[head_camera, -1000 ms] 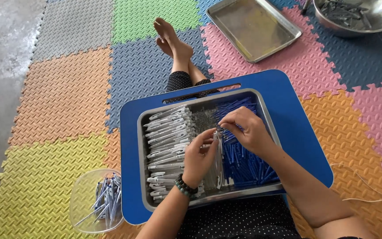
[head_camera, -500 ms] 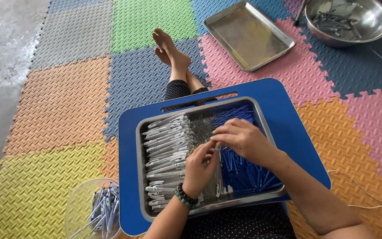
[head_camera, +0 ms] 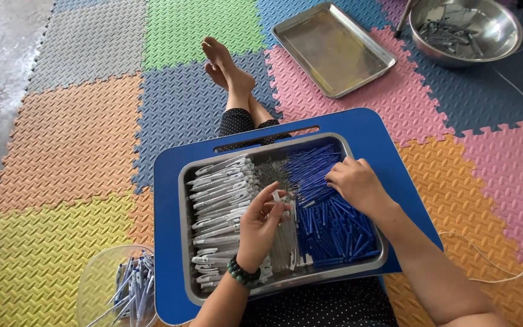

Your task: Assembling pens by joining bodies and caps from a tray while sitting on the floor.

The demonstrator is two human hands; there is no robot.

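A steel tray (head_camera: pixel 184 213) rests on a blue lap board (head_camera: pixel 167 181) over my legs. It holds white pen shells (head_camera: pixel 222 194) on the left, clear tubes (head_camera: pixel 286 242) in the middle and blue pen parts (head_camera: pixel 334 227) on the right. My left hand (head_camera: pixel 261 225) hovers over the middle of the tray and pinches a small white pen piece (head_camera: pixel 278 196) at its fingertips. My right hand (head_camera: pixel 353 180) lies on the blue parts at the upper right, fingers curled into the pile. Whether it grips any of them is hidden.
A clear plastic bowl (head_camera: pixel 95 284) with assembled pens sits at the lower left. An empty steel tray (head_camera: pixel 333 48) and a steel bowl (head_camera: pixel 464 27) with dark small parts lie at the far side on coloured foam mats. A white cord (head_camera: pixel 516 266) runs at the right.
My hands have come apart. The right hand moved right onto the blue parts; the left hand stays over the tray's middle with a white piece.
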